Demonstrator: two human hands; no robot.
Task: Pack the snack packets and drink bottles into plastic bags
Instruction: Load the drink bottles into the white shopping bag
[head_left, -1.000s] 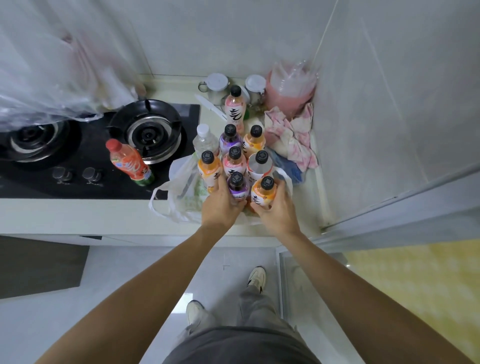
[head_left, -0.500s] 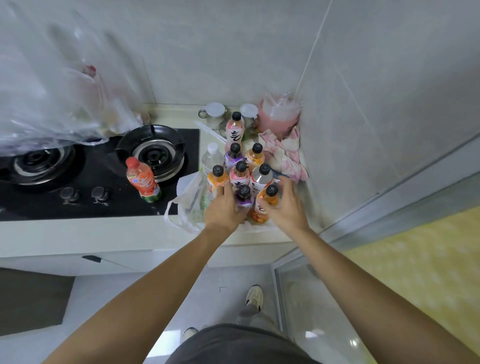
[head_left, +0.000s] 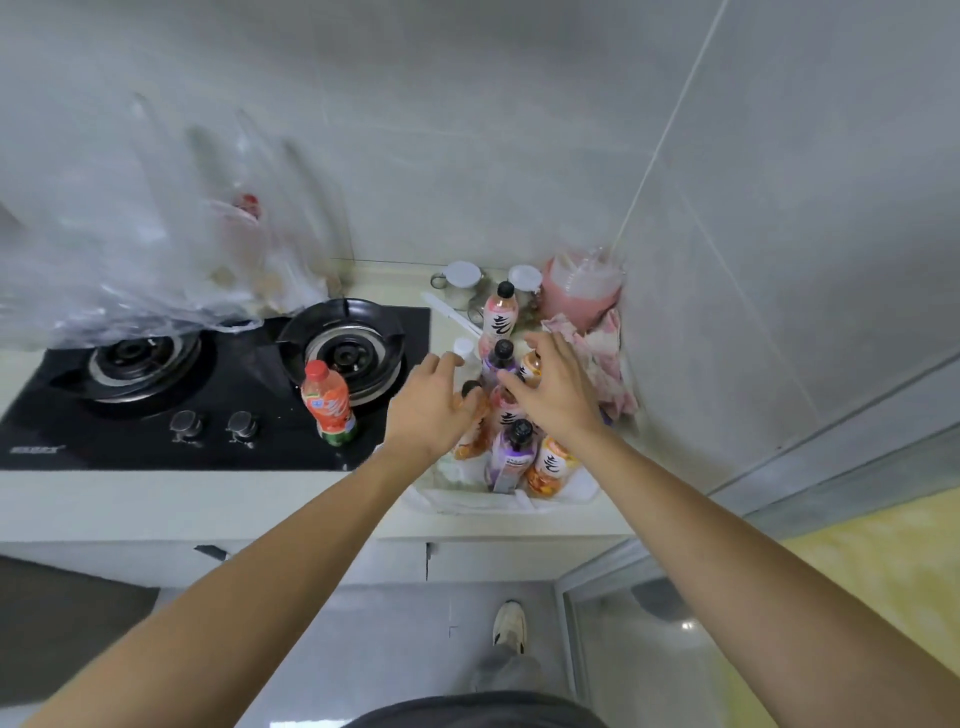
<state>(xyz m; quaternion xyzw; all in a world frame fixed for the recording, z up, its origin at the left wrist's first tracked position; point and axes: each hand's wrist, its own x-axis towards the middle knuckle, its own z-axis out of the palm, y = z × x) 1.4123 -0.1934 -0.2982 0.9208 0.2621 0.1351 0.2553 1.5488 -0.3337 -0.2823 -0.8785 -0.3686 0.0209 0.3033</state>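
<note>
A: Head cam: bottles (head_left: 511, 457) upright, caps up, clustered at worktop (head_left: 156, 499) right end in white bag (head_left: 467, 501); one red-cap (head_left: 328, 405) on hob.
B: Hands?
A: Left hand (head_left: 431, 410), right hand (head_left: 553, 384) moved from front pair to farther ones; fingers spread, grip can't tell. Approx. 9 bottles, some hidden.

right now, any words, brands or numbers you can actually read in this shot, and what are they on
"元": large dark character, partly legible, on the pink bottle at the back and the orange bottle at the front.
Red-capped bottle on the stove: round logo, too blurred to read.
Purple bottle: small label print, too blurred to read.
Stove front corner: pale brand mark, too small to read.
No numbers are legible.
</note>
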